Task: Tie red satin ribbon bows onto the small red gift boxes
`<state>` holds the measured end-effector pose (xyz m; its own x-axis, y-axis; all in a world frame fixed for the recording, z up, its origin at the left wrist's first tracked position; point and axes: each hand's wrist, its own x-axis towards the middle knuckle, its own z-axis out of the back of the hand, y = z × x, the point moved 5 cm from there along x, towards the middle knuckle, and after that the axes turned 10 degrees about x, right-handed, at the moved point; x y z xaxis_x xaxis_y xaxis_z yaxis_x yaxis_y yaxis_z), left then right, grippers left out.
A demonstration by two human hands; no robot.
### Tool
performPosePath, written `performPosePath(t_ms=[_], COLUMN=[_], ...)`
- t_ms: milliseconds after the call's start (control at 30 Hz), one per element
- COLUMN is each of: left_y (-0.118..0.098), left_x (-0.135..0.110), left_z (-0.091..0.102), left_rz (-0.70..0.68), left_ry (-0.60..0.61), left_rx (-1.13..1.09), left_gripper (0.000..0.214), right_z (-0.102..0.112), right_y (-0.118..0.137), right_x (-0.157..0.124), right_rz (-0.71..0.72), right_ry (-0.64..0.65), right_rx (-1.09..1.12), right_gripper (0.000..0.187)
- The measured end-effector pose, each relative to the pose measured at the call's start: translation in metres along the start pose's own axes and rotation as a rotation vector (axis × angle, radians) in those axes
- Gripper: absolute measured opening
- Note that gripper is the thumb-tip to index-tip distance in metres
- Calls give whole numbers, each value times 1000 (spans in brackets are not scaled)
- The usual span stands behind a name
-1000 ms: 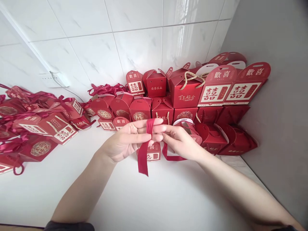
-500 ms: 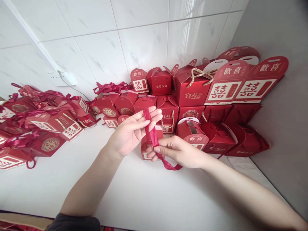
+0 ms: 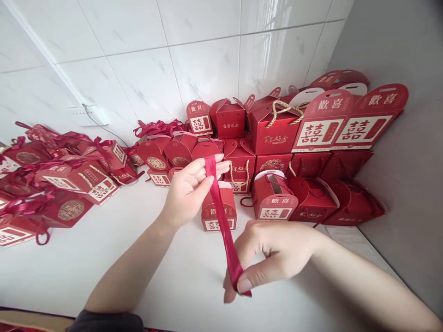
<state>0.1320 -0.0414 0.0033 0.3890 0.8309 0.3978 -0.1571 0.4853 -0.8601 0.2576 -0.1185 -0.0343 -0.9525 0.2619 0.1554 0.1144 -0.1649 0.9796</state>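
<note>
A red ribbon (image 3: 221, 216) is stretched taut between my two hands above the white tabletop (image 3: 194, 286). My left hand (image 3: 188, 186) holds its upper end between the fingers, which are partly stretched out. My right hand (image 3: 273, 256) pinches the lower end between thumb and fingers, closer to me. Just behind the ribbon a small red gift box (image 3: 218, 212) with a white label stands on the table.
Stacked red gift boxes (image 3: 277, 133) line the tiled wall and the grey right wall (image 3: 398, 184). More red boxes with ribbons (image 3: 58, 175) lie in a heap at the left. A loose bunch of ribbons (image 3: 159, 127) sits at the back. A socket (image 3: 92, 115) is on the wall.
My right hand has slid down along the ribbon toward me, pulling it straight. My left hand has stayed near the small box, keeping hold of the upper end.
</note>
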Motion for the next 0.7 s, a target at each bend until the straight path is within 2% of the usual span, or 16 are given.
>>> performPosePath(t_ms=[100,133,233,300,333,433,500,567,700], left_y=[0,1,6,10,11,13,12,11,2], left_x=[-3,-4,-4,-5,-5,-7,-10,-15,-24], left_z=[-7,-9,-15,-20,-23,-27,-30,-33,-38], left_rz=[7,19,53,94,117,162,194,238,284], left_ry=[132,178,290,382,426,513,599,710,859], left_rx=[100,124,144,111,96,105,130,139,45], left_gripper=[38,37,33,33,32,31,34,39,44], right_z=[-2,-2,6,18,26,51,61,68,78], right_y=[17,22,36,44,47,54,58,61,55], right_x=[-2,-4,-20,-36,-45,-74,-87,-88,-76], right_rz=[124,118,176,269,306,390,412,448,524], right_ry=[48,51,-58,-229,-362,-881,-1167,-1294,-1284], right_rx=[46,72,144,120,93,-34,-133,-167,-156], right_gripper=[29,30,34,36,36,46,51,45,28])
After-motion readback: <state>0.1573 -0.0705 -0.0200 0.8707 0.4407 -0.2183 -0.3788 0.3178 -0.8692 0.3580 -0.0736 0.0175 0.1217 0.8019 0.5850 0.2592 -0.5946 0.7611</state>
